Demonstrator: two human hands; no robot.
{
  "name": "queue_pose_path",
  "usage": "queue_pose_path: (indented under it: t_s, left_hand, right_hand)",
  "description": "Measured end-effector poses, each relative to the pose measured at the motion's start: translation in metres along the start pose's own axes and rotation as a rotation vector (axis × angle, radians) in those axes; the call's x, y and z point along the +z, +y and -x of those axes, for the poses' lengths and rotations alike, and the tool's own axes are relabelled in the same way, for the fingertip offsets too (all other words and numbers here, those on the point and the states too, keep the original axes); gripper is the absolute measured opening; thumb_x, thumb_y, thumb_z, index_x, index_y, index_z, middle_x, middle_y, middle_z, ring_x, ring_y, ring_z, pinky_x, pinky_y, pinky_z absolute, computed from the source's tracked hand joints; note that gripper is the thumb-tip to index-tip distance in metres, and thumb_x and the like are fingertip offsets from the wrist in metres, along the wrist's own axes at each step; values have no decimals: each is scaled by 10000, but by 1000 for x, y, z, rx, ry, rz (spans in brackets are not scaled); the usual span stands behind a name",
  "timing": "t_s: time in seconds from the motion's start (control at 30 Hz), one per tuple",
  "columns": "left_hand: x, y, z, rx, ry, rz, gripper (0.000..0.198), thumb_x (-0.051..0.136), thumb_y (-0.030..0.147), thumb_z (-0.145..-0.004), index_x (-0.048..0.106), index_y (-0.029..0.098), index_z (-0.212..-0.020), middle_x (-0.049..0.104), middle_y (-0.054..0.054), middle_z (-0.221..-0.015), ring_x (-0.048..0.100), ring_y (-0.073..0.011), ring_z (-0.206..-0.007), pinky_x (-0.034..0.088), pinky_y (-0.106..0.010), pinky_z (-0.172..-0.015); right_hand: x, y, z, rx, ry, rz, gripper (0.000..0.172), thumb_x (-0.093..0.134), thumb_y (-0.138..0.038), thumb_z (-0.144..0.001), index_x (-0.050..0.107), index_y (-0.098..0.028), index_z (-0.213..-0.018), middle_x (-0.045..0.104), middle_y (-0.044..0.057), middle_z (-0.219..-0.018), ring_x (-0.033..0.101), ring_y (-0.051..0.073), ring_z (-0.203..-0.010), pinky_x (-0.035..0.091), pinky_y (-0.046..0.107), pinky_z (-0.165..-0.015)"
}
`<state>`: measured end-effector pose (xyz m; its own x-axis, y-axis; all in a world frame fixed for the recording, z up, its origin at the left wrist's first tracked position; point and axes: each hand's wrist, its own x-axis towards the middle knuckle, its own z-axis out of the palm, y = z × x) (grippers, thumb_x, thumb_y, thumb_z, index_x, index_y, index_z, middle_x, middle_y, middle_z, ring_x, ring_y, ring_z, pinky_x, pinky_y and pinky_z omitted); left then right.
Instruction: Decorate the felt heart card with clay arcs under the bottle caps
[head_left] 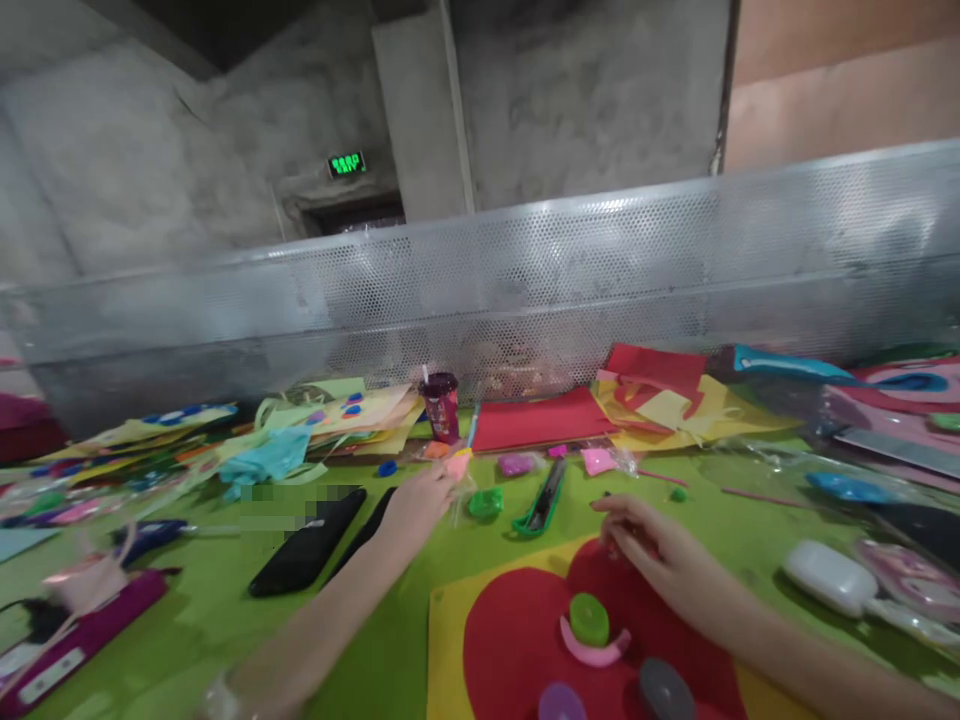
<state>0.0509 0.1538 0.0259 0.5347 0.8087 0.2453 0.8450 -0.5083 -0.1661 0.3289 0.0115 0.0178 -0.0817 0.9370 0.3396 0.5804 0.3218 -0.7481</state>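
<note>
Head view, left hand: A person's left hand (429, 492) stretches out to the far middle of a green tabletop (397, 630), fingertips at a small pink piece (457, 464); whether they are clamped on it cannot be told through the blur.
Pink piece: It lies right at the left hand's fingertips, on their far side, with a yellow tip to the right and the dark red cup (440, 408) just beyond.
Right hand: The right hand (649, 545) hangs over the far right part of a red heart (510, 625), its fingers loosely bent and apart from the thumb, nothing visible in its grasp.
Red heart: Nearer the viewer than either hand's fingertips, it rests on a yellow sheet (445, 650) and bears a green disc (589, 618) cupped by a pink curved strip (596, 652), with a purple disc (561, 703) at near left and a grey disc (666, 690) at near right.
Between the hands: A green packet (486, 503) sits just right of the left hand; a green-handled cutter (540, 505) lies farther right.
Left side: A black phone (309, 545) lies left of the left forearm.
Right side: A white case (829, 577) rests right of the right hand.
</note>
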Motion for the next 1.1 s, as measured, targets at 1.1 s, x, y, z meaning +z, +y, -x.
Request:
queue_pose_path:
  t_s: [1.1]
  left_hand:
    - [-48,125,36,-2,90,1494,69,576,247,-746,560,180,-742,654,-19,-768,640,-152,-767,513,-285,-724]
  right_hand:
    - [6,-38,9,-147,30,160,182,521,-309,-841,590,-203,-972,632,50,-956,597,189,-892,478,332,-801]
